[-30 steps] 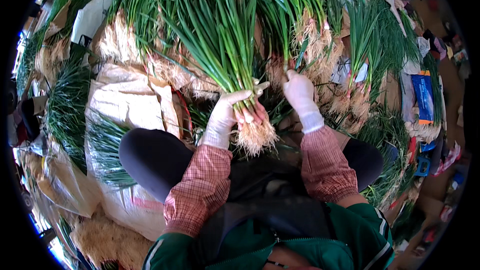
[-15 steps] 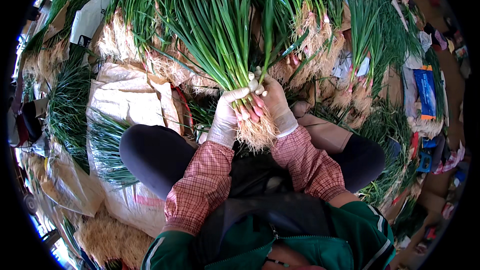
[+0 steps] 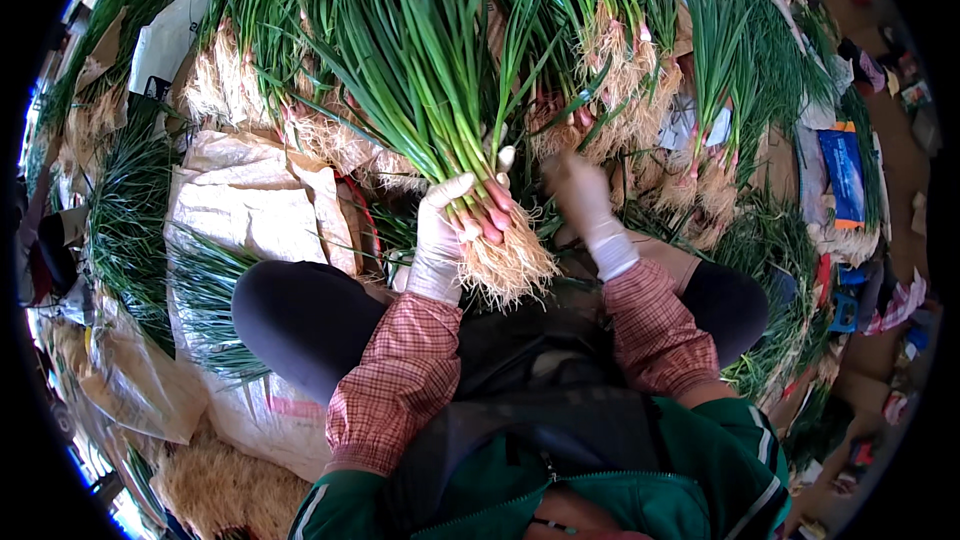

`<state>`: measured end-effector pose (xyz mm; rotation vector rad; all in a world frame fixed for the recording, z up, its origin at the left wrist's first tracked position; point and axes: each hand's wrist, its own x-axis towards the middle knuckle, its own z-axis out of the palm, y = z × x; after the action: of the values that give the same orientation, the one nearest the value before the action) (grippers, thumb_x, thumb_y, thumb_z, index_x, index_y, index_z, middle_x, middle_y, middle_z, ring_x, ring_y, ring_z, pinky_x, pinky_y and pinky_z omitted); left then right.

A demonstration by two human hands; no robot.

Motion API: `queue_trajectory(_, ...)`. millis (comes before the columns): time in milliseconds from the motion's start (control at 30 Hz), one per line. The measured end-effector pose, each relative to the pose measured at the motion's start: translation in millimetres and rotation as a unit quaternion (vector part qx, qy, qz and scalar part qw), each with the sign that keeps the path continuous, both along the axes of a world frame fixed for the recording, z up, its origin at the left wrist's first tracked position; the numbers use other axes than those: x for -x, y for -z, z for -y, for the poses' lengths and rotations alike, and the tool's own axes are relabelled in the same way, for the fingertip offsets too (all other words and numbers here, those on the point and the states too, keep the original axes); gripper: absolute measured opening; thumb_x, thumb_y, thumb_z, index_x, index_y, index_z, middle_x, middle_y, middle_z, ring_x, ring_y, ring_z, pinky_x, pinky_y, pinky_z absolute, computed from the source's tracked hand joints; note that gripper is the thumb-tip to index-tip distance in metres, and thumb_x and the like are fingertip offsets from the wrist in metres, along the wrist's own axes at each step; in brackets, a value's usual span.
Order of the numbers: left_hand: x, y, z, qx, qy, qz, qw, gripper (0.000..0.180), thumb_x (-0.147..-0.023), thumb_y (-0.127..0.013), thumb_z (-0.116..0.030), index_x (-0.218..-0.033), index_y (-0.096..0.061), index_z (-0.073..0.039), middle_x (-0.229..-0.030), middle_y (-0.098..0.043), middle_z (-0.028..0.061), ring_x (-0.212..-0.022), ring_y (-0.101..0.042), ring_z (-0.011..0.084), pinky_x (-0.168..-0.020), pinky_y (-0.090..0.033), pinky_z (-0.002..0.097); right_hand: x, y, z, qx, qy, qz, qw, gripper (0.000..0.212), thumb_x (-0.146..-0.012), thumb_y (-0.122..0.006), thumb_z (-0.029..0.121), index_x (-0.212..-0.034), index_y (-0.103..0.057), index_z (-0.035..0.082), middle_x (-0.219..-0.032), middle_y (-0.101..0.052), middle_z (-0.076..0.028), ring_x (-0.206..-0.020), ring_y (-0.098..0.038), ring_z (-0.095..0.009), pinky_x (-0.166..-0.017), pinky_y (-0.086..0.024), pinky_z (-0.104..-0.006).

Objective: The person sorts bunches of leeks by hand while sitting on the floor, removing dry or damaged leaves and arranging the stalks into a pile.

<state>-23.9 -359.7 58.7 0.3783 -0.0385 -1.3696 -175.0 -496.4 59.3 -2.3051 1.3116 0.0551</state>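
The white-gloved left hand (image 3: 437, 245) clasps a leafy green, pink-bulbed onion bundle (image 3: 487, 218) — the white-gloved right hand (image 3: 583, 195), just beside, is blurred; its grip I cannot tell.

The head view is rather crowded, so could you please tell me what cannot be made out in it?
- Right hand: blurred in the head view, so whether it grips anything is unclear.
- Green-leaved bunch: in the head view, the left hand covers part of its stalks, preventing a sure count.
- Blue-and-orange packet: in the head view, its print is too small to read.
- Green jacket: cut off by the head view's lower edge.
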Motion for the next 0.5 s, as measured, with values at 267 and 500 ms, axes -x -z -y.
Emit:
queue_trajectory(267, 6, -9, 13, 0.2, 0.006, -0.105, 0.974, 0.053, -0.076, -0.064, -0.016, -0.12, -0.039, -0.001, -0.095, -0.048, 0.0066, -0.088, -0.051, 0.0205, -0.093, -0.038, 0.0405, -3, -21, 66, 0.168, 0.051, 0.028, 0.984, 0.023, -0.089, -0.056, 0.026, -0.091, -0.061, 0.004, -0.073, -0.066, -0.015, -0.057, -0.064, -0.026, -0.054, -0.052, -0.0369)
queue_trajectory(500, 6, -2, 6, -0.088, 0.106, 0.077, 0.987, 0.044, -0.084, -0.055, -0.026, -0.092, -0.054, 0.017, -0.075, -0.062, 0.0288, -0.054, -0.064, 0.0333, -0.043, -0.056, 0.0336, 9, -21, -32, 0.07, -0.067, 0.344, 0.934, 0.022, -0.085, -0.065, 0.021, -0.079, -0.062, -0.001, -0.059, -0.057, -0.011, -0.053, -0.055, -0.01, -0.05, -0.043, -0.0289)
